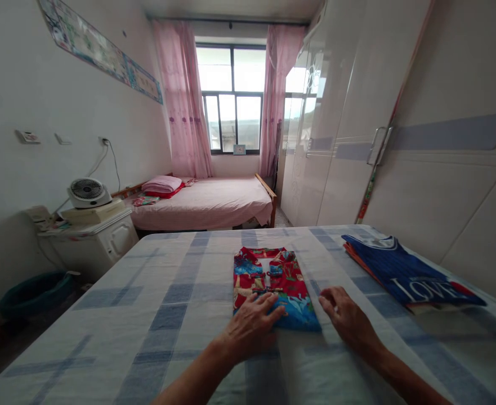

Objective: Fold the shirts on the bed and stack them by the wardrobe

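Note:
A red and blue patterned shirt (292, 287) lies folded into a rectangle, collar toward the far side, on the bed with the blue and white checked sheet (155, 332). My left hand (254, 318) rests on the shirt's lower left part, fingers spread out flat. Just right of the shirt, apart from it, is my right hand (344, 315); its fingers are curled and slightly blurred, and whether anything is in them is hard to see.
Folded clothes with a blue "LOVE" shirt (403, 273) on top lie at the bed's right. Beyond stand a pink-covered bed (222, 199) and white wardrobe (336, 112). A fan (88, 192) sits on the left cabinet (99, 242), near a green bin (36, 292).

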`<state>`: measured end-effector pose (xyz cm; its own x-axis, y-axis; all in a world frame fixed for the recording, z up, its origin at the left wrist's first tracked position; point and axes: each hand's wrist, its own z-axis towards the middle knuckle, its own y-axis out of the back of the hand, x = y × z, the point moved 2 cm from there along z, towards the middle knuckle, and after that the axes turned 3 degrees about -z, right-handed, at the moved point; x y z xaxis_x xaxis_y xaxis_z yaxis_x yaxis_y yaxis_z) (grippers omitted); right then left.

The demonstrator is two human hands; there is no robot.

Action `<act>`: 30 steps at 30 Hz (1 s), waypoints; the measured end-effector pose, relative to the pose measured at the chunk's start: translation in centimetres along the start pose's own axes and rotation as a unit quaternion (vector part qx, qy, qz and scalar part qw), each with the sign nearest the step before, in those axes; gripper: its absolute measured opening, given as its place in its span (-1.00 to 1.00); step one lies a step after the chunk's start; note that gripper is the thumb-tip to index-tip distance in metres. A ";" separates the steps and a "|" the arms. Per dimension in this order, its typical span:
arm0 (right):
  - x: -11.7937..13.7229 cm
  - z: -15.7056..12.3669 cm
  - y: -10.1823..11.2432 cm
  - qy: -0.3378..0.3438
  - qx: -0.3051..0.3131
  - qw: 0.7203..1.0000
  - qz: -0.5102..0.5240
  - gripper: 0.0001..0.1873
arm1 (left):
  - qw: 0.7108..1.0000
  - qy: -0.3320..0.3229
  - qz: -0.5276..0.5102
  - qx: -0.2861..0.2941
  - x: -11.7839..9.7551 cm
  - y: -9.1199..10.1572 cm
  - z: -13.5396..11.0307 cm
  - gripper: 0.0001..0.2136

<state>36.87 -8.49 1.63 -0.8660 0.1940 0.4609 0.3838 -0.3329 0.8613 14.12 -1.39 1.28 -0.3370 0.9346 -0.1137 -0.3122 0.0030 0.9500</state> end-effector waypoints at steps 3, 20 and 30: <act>1.1 -2.2 -0.2 -0.050 0.151 0.976 0.147 -0.55 | 0.997 0.047 0.052 0.021 -0.2 0.1 0.2 -0.63; 10.5 1.6 -7.6 -0.219 -0.041 0.684 0.694 -0.75 | 0.980 0.045 0.074 -0.179 1.7 -0.8 0.3 -0.70; 4.7 5.0 5.3 -0.145 -0.091 0.742 0.648 -0.80 | 0.933 0.216 -0.173 -0.232 3.9 -0.8 -0.7 -0.64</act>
<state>36.46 -4.70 9.44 0.3097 -0.2158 0.9260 0.7613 -0.5271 -0.3775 12.44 2.02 -0.13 -0.4399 0.6759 -0.5913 -0.7853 0.0299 0.6184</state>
